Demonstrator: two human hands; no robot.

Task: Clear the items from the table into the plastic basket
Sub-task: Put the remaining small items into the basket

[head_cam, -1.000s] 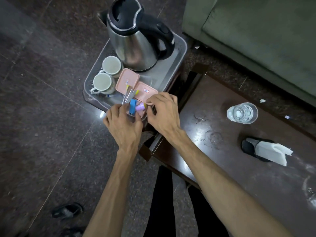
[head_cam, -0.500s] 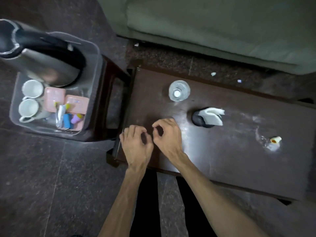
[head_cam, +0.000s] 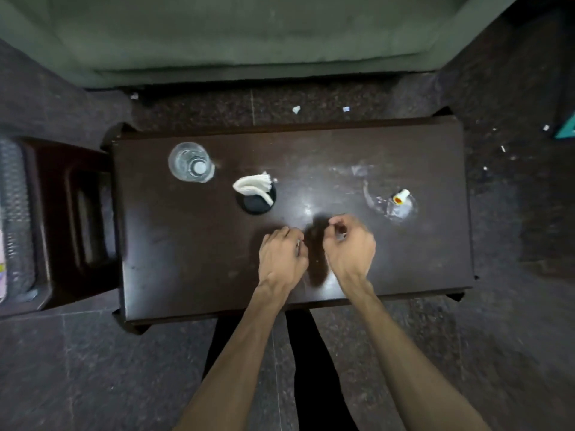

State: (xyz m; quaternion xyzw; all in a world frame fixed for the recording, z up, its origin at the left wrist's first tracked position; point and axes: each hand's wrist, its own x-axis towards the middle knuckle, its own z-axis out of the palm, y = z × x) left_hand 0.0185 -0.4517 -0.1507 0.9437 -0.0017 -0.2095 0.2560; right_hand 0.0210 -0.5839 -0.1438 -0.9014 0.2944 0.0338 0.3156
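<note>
Head view: three items left on the worktop [head_cam: 420, 259]: glass [head_cam: 191, 162] far-left, napkin holder [head_cam: 256, 194] at centre, small clear bottle [head_cam: 395, 203] lying at right. We see our left hand [head_cam: 281, 256] and right hand [head_cam: 350, 244] loosely curled, nothing visibly held. Basket [head_cam: 14, 213] sits on a stool at the left edge, well apart. Risk, we judge: glass looks to hold water, so tilting it may spill. Dark smeared top, speckled floor w/ scraps, green sofa behind.
</note>
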